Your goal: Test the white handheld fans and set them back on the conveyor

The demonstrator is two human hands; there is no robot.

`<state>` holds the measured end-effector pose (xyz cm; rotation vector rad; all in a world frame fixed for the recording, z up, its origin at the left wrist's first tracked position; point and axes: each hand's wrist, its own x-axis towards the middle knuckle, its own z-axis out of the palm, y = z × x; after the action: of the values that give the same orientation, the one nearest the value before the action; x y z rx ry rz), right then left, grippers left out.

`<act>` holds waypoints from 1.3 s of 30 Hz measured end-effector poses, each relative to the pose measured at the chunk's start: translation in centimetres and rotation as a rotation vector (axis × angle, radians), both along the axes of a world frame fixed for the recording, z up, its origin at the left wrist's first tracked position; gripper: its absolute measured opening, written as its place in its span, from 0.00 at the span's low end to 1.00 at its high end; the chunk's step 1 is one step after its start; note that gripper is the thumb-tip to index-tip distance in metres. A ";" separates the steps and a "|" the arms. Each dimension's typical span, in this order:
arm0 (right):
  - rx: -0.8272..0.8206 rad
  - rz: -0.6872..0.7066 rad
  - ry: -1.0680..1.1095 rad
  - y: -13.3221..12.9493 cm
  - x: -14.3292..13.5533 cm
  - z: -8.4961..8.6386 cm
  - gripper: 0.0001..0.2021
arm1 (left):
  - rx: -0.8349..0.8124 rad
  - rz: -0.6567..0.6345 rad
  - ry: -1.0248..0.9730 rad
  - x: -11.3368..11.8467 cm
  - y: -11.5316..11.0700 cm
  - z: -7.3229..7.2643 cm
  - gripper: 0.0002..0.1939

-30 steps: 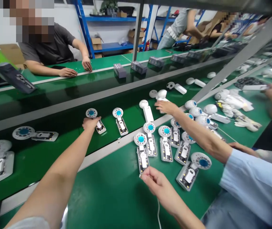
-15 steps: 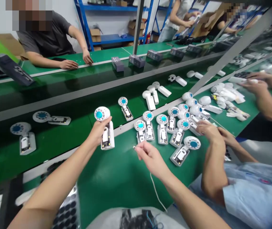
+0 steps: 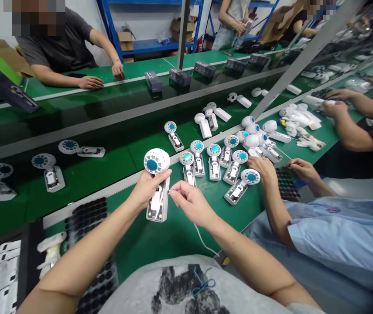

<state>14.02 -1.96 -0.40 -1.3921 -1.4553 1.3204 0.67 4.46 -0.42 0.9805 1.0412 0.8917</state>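
Wrapped round the neck of a white handheld fan, my left hand keeps it upright over the front of the bench. The fan has a round head with a blue centre, and its open body shows white and dark inner parts. My right hand pinches the small plug end of a white cable, close to the right side of the fan's body. Whether the plug touches the fan cannot be made out. The cable hangs below my right hand toward the bench edge.
Several similar fans stand right of my hands. More fans lie on the green belt. A co-worker's hand is near the right group. Black round pads lie at left. Dark boxes sit on the far line.
My left hand with the fan and my right hand with the cable plug have come together. Fans on the belt have shifted right in view. The neighbouring co-worker's hands are farther apart.
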 end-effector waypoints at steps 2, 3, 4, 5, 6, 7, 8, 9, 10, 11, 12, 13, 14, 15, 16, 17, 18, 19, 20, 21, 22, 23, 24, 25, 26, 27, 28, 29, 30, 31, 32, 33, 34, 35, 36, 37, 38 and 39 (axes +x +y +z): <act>0.024 0.013 -0.078 -0.2 0.2 0.1 0.08 | 0.079 -0.033 0.061 0.1 -0.2 0.1 0.14; 0.038 0.022 -0.114 -0.3 0.3 0.1 0.08 | 0.114 -0.047 0.090 0.1 -0.3 0.2 0.15; 0.046 0.030 -0.138 -0.4 0.4 0.1 0.08 | 0.136 -0.060 0.112 0.1 -0.4 0.2 0.16; 0.047 0.035 -0.146 -0.5 0.4 0.1 0.08 | 0.144 -0.070 0.124 0.0 -0.5 0.1 0.17; 0.041 0.035 -0.138 -0.6 0.4 0.1 0.08 | 0.137 -0.076 0.128 0.0 -0.6 0.1 0.17; 0.032 0.033 -0.122 -0.6 0.4 0.0 0.08 | 0.117 -0.083 0.124 0.0 -0.7 -0.1 0.16; 0.021 0.031 -0.104 -0.7 0.3 -0.1 0.08 | 0.092 -0.085 0.116 0.1 -0.8 -0.2 0.15; 0.009 0.031 -0.090 -0.7 0.2 -0.3 0.08 | 0.068 -0.084 0.107 0.2 -0.9 -0.4 0.15; -0.001 0.032 -0.082 -0.7 0.0 -0.5 0.08 | 0.046 -0.081 0.096 0.3 -1.0 -0.5 0.14; -0.012 0.032 -0.073 -0.6 -0.1 -0.7 0.08 | 0.026 -0.079 0.086 0.4 -1.1 -0.7 0.14; -0.026 0.030 -0.062 -0.6 -0.2 -1.0 0.08 | 0.010 -0.084 0.077 0.5 -1.2 -0.9 0.14; -0.043 0.025 -0.046 -0.5 -0.2 -1.3 0.08 | 0.000 -0.093 0.075 0.5 -1.1 -1.1 0.14; -0.063 0.017 -0.027 -0.3 -0.2 -1.5 0.08 | -0.001 -0.095 0.085 0.3 -1.0 -1.4 0.14; -0.088 0.002 -0.006 -0.2 0.1 -1.8 0.08 | 0.005 -0.081 0.116 0.0 -0.7 -1.7 0.15; -0.119 -0.023 0.019 0.0 0.5 -2.1 0.08 | 0.009 -0.042 0.161 -0.6 -0.2 -2.1 0.15; -0.158 -0.061 0.054 0.1 1.1 -2.3 0.08 | 0.010 0.024 0.213 -1.4 0.7 -2.5 0.16; -0.198 -0.111 0.095 0.3 1.8 -2.5 0.09 | 0.009 0.112 0.262 -2.3 1.8 -3.0 0.17; -0.231 -0.165 0.140 0.4 2.6 -2.7 0.09 | -0.005 0.204 0.297 -3.3 3.2 -3.7 0.18; -0.253 -0.213 0.180 0.5 3.3 -2.8 0.10 | -0.013 0.283 0.308 -4.1 4.8 -4.3 0.19; -0.262 -0.242 0.208 0.6 3.8 -2.9 0.11 | -0.020 0.319 0.302 -4.8 6.6 -5.0 0.20; -0.258 -0.250 0.218 0.6 4.2 -3.0 0.12 | -0.026 0.333 0.290 -5.1 8.4 -5.8 0.20; -0.247 -0.241 0.211 0.6 4.3 -3.1 0.13 | -0.025 0.331 0.277 -5.1 10.1 -6.5 0.21; -0.238 -0.221 0.196 0.5 4.3 -3.2 0.14 | -0.020 0.323 0.267 -4.7 11.7 -7.2 0.21; -0.238 -0.199 0.184 0.5 4.1 -3.2 0.15 | -0.009 0.320 0.262 -4.1 13.2 -7.9 0.20; -0.249 -0.179 0.180 0.4 3.8 -3.3 0.15 | 0.008 0.324 0.263 -3.3 14.6 -8.6 0.19; -0.268 -0.165 0.183 0.4 3.5 -3.4 0.16 | 0.026 0.328 0.272 -2.4 15.8 -9.3 0.18; -0.290 -0.154 0.190 0.4 3.2 -3.5 0.16 | 0.039 0.330 0.289 -1.5 16.9 -9.9 0.17; -0.309 -0.146 0.196 0.4 3.1 -3.6 0.16 | 0.045 0.329 0.316 -0.6 17.8 -10.4 0.16; -0.320 -0.140 0.200 0.5 3.1 -3.8 0.17 | 0.044 0.325 0.351 0.1 18.6 -10.8 0.16; -0.326 -0.137 0.202 0.6 3.2 -3.9 0.17 | 0.037 0.319 0.392 0.7 19.2 -11.2 0.16; -0.324 -0.137 0.203 0.6 3.4 -4.1 0.17 | 0.030 0.318 0.433 1.0 19.7 -11.4 0.17; -0.318 -0.139 0.203 0.7 3.8 -4.2 0.18 | 0.028 0.330 0.475 1.0 20.0 -11.5 0.19; -0.313 -0.145 0.201 0.7 4.1 -4.4 0.18 | 0.031 0.363 0.518 0.7 20.3 -11.5 0.22; -0.313 -0.156 0.198 0.8 4.5 -4.5 0.19 | 0.036 0.422 0.567 0.0 20.5 -11.4 0.25; -0.319 -0.170 0.196 0.8 4.9 -4.6 0.20 | 0.036 0.506 0.622 -1.0 20.7 -11.3 0.29; -0.330 -0.182 0.192 0.8 5.2 -4.8 0.20 | 0.020 0.613 0.684 -2.3 21.0 -11.2 0.32; -0.348 -0.189 0.189 0.9 5.4 -4.9 0.21 | -0.017 0.734 0.750 -3.9 21.2 -11.1 0.35; -0.371 -0.188 0.189 1.0 5.6 -5.1 0.22 | -0.075 0.854 0.810 -5.5 21.5 -11.0 0.38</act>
<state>19.61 -0.97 -5.49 -1.5436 -0.9619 1.6048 -4.83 25.99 -11.42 0.8312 2.2690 1.1370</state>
